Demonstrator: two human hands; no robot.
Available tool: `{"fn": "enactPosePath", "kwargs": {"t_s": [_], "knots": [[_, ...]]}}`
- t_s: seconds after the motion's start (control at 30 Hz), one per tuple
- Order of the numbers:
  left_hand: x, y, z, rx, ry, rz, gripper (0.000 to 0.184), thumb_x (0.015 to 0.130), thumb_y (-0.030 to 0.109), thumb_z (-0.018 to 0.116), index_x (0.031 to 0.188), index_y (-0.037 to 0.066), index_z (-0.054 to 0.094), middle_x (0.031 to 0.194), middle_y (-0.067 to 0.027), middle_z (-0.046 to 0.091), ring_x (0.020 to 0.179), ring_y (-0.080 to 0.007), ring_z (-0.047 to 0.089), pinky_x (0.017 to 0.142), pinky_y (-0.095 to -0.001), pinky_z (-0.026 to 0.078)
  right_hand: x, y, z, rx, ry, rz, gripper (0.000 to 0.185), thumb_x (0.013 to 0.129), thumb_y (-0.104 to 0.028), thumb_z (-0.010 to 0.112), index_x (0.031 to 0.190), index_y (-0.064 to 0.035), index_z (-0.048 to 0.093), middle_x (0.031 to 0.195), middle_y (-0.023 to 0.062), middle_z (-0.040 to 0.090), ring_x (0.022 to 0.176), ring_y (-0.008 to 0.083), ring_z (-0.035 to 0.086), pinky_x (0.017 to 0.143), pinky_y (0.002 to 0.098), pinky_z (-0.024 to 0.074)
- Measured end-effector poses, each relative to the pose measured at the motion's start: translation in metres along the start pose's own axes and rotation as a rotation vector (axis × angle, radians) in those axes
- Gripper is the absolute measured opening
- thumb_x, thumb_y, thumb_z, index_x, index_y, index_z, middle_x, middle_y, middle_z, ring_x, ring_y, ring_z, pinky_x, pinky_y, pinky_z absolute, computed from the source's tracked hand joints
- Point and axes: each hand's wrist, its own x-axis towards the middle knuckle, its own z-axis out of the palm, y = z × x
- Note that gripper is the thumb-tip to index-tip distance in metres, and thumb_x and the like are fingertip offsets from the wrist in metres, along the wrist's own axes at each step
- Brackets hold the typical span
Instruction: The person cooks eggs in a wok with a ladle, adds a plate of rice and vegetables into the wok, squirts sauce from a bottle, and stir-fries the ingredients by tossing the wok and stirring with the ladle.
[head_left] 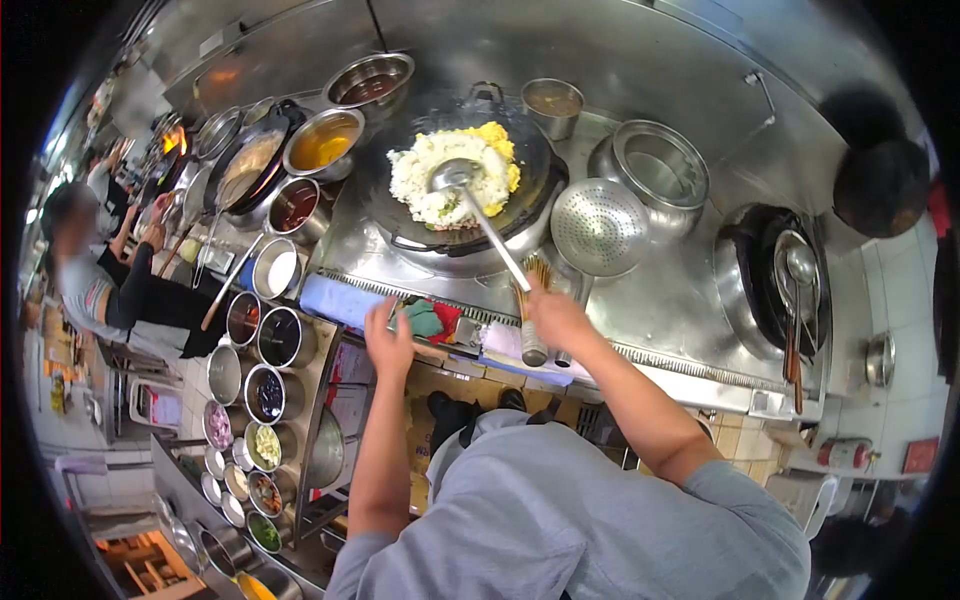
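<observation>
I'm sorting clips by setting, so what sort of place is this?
Most likely a restaurant kitchen: a large wok holding rice and egg sits on a steel range, a perforated strainer lies beside it, and pots of ingredients crowd the left side.

There is room to pass over the counter (668,312) between the strainer (600,228) and the black pan (763,268); bowls (345,163) crowd the wok (532,165).

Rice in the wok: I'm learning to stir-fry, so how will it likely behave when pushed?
The white rice will probably break up and spread rather than move as one block, since its surface looks loose and lumpy. It may tend to slide back inward, because the wok curves up around it.
</observation>
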Motion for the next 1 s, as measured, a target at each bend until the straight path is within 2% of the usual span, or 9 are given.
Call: {"fn": "enactPosePath", "kwargs": {"t_s": [0.17, 0.37, 0.5, 0.63, 0.7, 0.73, 0.83, 0.9, 1.0], "knots": [[0.099, 0.056, 0.047, 0.278, -0.117, 0.335, 0.020, 0.085, 0.016, 0.066, 0.104, 0.009, 0.065, 0.105, -0.0125, 0.062, 0.107, -0.0344, 0.053, 0.094, -0.0457, 0.040, -0.022, -0.003, 0.007, 0.248, 0.371, -0.195, 0.039, 0.098, -0.022, 0.044, 0.131, -0.0017, 0.051, 0.103, 0.0252, 0.060, 0.097, 0.0420, 0.061, 0.084, 0.0472, 0.0501], [0.117, 0.028, 0.055, 0.257, -0.305, 0.380, 0.013, 0.086, 0.019, 0.066, 0.096, 0.011, 0.065, 0.097, -0.0088, 0.064, 0.095, -0.0334, 0.054, 0.084, -0.0471, 0.043, -0.008, 0.003, 0.017, -0.084, -0.375, 0.178, 0.051, 0.090, -0.040, 0.057, 0.127, -0.0046, 0.052, 0.122, 0.0231, 0.060, 0.107, 0.0402, 0.060, 0.091, 0.0481, 0.0493], [0.130, 0.016, 0.040, 0.012, -0.411, 0.460, 0.015, 0.086, 0.018, 0.066, 0.097, 0.008, 0.066, 0.095, -0.0104, 0.064, 0.094, -0.0351, 0.055, 0.083, -0.0428, 0.045, -0.007, -0.008, 0.071, -0.144, -0.293, 0.215, 0.068, 0.085, -0.041, 0.064, 0.139, -0.0065, 0.041, 0.130, 0.0233, 0.056, 0.118, 0.0385, 0.055, 0.098, 0.0479, 0.0459], [0.137, 0.003, 0.037, 0.033, -0.432, 0.470, 0.013, 0.084, 0.020, 0.069, 0.086, 0.007, 0.068, 0.091, -0.0100, 0.062, 0.092, -0.0327, 0.056, 0.080, -0.0432, 0.047, -0.017, 0.058, 0.081, 0.487, -0.012, 0.396, 0.077, 0.080, -0.023, 0.066, 0.147, -0.0075, 0.032, 0.141, 0.0250, 0.045, 0.129, 0.0330, 0.047, 0.107, 0.0408, 0.0393], [0.136, -0.001, 0.040, -0.065, -0.373, 0.506, 0.014, 0.083, 0.021, 0.069, 0.085, 0.007, 0.068, 0.090, -0.0090, 0.061, 0.090, -0.0325, 0.055, 0.079, -0.0434, 0.047, -0.056, 0.023, -0.017, 0.726, -0.040, 0.581, 0.070, 0.074, -0.012, 0.065, 0.141, -0.0129, 0.044, 0.101, 0.0135, 0.065, 0.080, 0.0160, 0.063, 0.065, 0.0339, 0.0532], [0.137, -0.004, 0.040, -0.073, -0.377, 0.501, 0.014, 0.083, 0.021, 0.069, 0.085, 0.007, 0.068, 0.090, -0.0090, 0.061, 0.090, -0.0325, 0.055, 0.079, -0.0434, 0.047, -0.072, 0.029, -0.041, 0.681, 0.007, 0.503, 0.069, 0.073, -0.010, 0.066, 0.139, -0.0149, 0.047, 0.085, 0.0059, 0.063, 0.060, 0.0089, 0.055, 0.048, 0.0292, 0.0463], [0.138, -0.004, 0.043, -0.112, -0.394, 0.485, 0.013, 0.083, 0.022, 0.069, 0.085, 0.009, 0.068, 0.090, -0.0078, 0.060, 0.088, -0.0326, 0.055, 0.078, -0.0436, 0.047, -0.089, 0.020, -0.107, -0.150, 0.486, 0.134, 0.060, 0.081, -0.014, 0.069, 0.138, -0.0087, 0.050, 0.115, 0.0192, 0.066, 0.101, 0.0289, 0.065, 0.087, 0.0378, 0.0506], [0.136, -0.003, 0.042, -0.075, -0.395, 0.459, 0.014, 0.083, 0.024, 0.069, 0.083, 0.010, 0.068, 0.089, -0.0066, 0.059, 0.089, -0.0307, 0.055, 0.076, -0.0430, 0.046, -0.058, -0.033, -0.161, -0.005, 0.486, 0.205, 0.056, 0.083, -0.017, 0.069, 0.136, -0.0055, 0.052, 0.127, 0.0217, 0.060, 0.120, 0.0343, 0.056, 0.102, 0.0402, 0.0414], [0.135, 0.000, 0.040, -0.021, -0.418, 0.429, 0.015, 0.084, 0.025, 0.068, 0.083, 0.011, 0.067, 0.089, -0.0054, 0.058, 0.090, -0.0287, 0.055, 0.075, -0.0428, 0.045, 0.023, -0.062, -0.192, -0.117, 0.570, 0.097, 0.055, 0.083, -0.019, 0.067, 0.135, -0.0056, 0.053, 0.124, 0.0213, 0.061, 0.114, 0.0355, 0.059, 0.097, 0.0404, 0.0448]]}}
